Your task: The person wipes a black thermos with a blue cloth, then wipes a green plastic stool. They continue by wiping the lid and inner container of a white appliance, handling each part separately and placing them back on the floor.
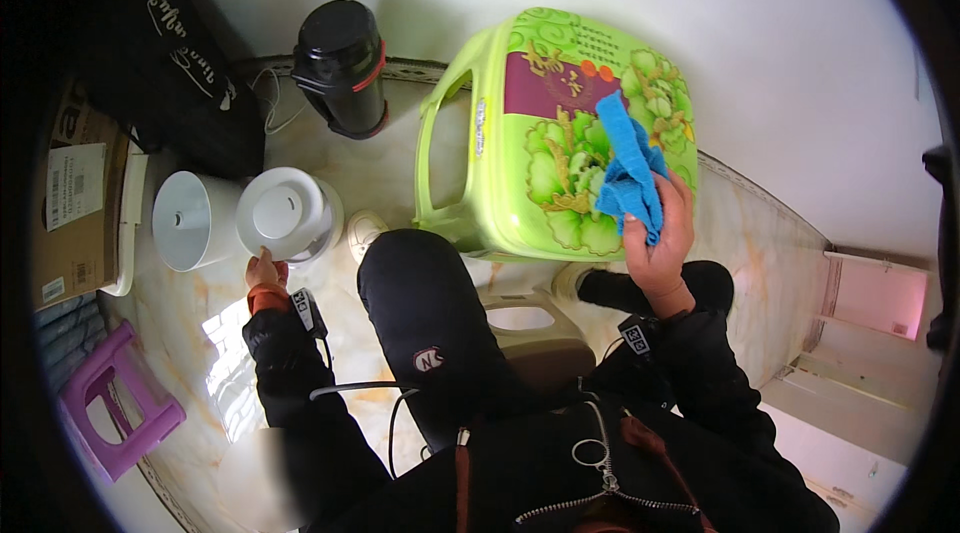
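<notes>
My right hand (667, 240) holds a crumpled blue cloth (630, 162) over the near right part of a green plastic stool (491, 180), whose top bears a flower print. At the left, the fingers of my left hand (267, 272) pinch the near rim of a round white plastic lid or dish (279, 214). Under that piece, partly hidden by it, is a whitish translucent container (330, 222). An open white cylindrical vessel (191, 222) with a small fitting inside lies just left of them.
A black flask (345, 75) with red trim stands by the wall. Farther left are a black bag (187, 75) and a cardboard box (90, 195). A purple plastic stool (124, 405) lies at the lower left. Between my legs is a beige-brown stool (540, 342).
</notes>
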Available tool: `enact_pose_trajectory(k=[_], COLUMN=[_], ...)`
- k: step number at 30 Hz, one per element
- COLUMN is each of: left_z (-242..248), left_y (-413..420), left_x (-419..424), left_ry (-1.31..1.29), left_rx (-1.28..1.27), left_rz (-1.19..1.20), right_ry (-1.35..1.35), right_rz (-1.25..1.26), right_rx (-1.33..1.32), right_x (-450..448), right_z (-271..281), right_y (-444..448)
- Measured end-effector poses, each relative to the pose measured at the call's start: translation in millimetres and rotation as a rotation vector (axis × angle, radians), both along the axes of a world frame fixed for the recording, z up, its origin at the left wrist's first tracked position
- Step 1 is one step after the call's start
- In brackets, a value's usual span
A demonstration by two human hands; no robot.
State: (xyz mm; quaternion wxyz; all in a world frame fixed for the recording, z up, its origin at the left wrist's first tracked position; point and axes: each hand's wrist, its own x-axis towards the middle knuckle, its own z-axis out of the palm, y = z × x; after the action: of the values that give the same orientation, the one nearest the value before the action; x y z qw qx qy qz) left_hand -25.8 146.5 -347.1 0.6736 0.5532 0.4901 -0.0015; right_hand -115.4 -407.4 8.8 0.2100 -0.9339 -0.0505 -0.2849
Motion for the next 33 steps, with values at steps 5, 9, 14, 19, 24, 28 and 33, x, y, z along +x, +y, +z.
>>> enact_pose_trajectory(k=[5,9,14,19,24,28,33], left_z=[35.8,77.3,133.8,193.6,266.9,319.6,353.3], left_y=[-2.9,-8.6,-13.2,-37.1,-71.3,-110.4,-132.8], left_x=[-26.5,-61.5,-117.4,-143.8,-130.5,-103.4,-60.5], left_ry=[-0.072,-0.257,-0.384,-0.598,-0.756,-0.866,-0.880], left_rx=[-0.041,-0.092,-0.128,-0.161,-0.125,-0.226,-0.354], left_rz=[-0.008,0.022,0.028,0.021,-0.090,-0.242,-0.362], right_ry=[0.057,0.175,0.342,0.641,0.775,0.746,0.748], right_rz=[0.035,0.166,0.226,0.188,0.227,0.189,0.185], right_rx=[0.174,0.164,0.169,-0.042,0.034,0.062,0.115], right_x=[1.4,-1.7,11.4,57.4,80.2,76.5,78.4], right_z=[13.5,35.3,51.0,69.7,68.2,67.7,80.7], right_y=[-2.2,2.0,12.4,-5.6,-13.8,-18.4,-11.0])
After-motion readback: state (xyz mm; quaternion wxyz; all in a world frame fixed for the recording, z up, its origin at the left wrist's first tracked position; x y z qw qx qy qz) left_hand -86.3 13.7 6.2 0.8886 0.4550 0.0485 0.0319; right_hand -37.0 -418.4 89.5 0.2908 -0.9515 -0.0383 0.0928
